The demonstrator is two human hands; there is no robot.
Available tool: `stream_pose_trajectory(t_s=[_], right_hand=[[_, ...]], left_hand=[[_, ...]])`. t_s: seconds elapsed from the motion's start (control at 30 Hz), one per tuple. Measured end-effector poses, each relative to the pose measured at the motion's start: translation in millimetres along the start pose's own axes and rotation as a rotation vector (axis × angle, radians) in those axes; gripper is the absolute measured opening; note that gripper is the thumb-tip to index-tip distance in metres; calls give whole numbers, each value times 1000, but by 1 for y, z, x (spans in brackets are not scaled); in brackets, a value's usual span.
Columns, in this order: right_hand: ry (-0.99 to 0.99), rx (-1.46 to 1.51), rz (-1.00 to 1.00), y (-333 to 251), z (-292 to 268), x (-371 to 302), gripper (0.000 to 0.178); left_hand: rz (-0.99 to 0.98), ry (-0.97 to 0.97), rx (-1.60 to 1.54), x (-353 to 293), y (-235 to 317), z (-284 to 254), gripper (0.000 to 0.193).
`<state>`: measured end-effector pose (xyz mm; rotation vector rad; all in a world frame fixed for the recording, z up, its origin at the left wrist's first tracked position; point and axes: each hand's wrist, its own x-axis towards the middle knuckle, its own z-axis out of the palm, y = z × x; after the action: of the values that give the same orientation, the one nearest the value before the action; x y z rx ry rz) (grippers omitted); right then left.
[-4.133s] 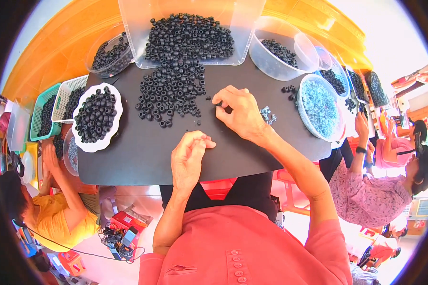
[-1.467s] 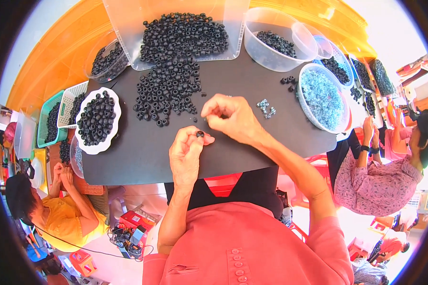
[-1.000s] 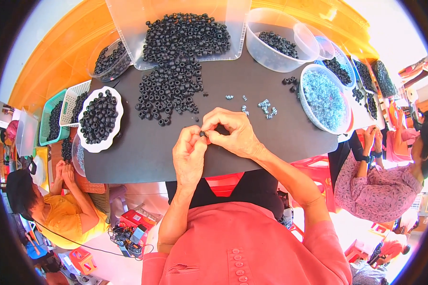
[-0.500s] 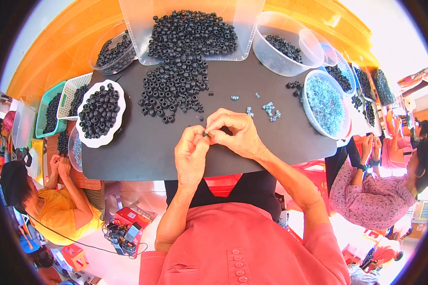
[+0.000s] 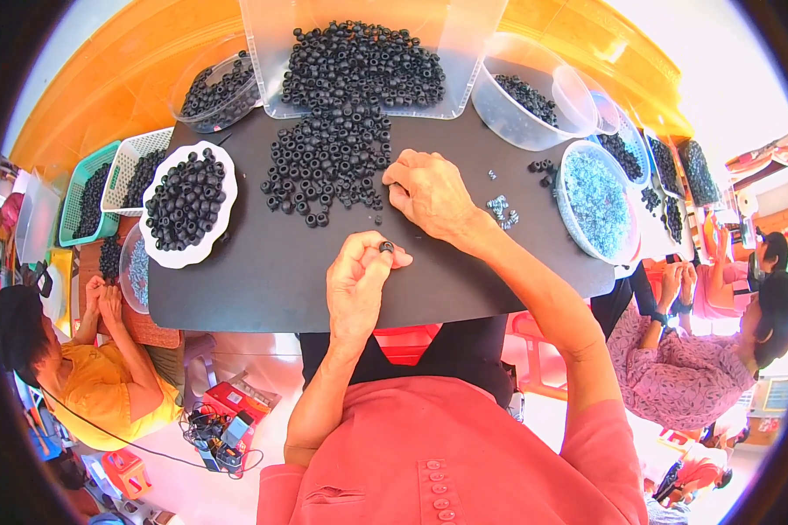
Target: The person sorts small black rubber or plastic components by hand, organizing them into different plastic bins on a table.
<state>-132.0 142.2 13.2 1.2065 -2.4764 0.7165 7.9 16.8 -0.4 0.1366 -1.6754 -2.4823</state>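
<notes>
The left hand (image 5: 355, 293) is pinching a single black bead (image 5: 386, 248) between thumb and forefinger, raised above the dark surface (image 5: 263, 280) near its close edge. The right hand (image 5: 433, 192) is sitting farther out with its fingers curled in and its tips meeting (whether anything is caught between them, I cannot tell). The relation that seems to matter most is the line between the two: from the right fingertips, the pinched bead is lying almost straight back toward the body, only a touch to the left. The bead is looking round, showing no clear long axis, and its hole is too small to read for direction.

The right hand is the nearer one to the heap of loose black beads (image 5: 324, 162), its fingertips hanging just beside the heap's right edge. A few tiny dark bits (image 5: 378, 220) are lying between the two hands, while the small pale pieces (image 5: 503, 212) are resting to the right of the right wrist.
</notes>
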Motion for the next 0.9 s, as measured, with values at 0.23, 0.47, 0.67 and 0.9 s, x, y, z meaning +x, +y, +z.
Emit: stream_pose_trajectory(t_s=[0.23, 0.47, 0.67, 0.9], right_hand=[[-129, 961, 546, -44, -27, -19, 11], [-91, 996, 500, -54, -29, -41, 13], [-72, 1089, 373, -47, -24, -46, 18], [-111, 1317, 506, -41, -30, -45, 16]], left_hand=[[-14, 38, -1, 0, 0, 0, 11], [-10, 60, 153, 2, -6, -2, 12], [1, 50, 150, 1, -2, 2, 13], [27, 25, 146, 0, -2, 2, 13]])
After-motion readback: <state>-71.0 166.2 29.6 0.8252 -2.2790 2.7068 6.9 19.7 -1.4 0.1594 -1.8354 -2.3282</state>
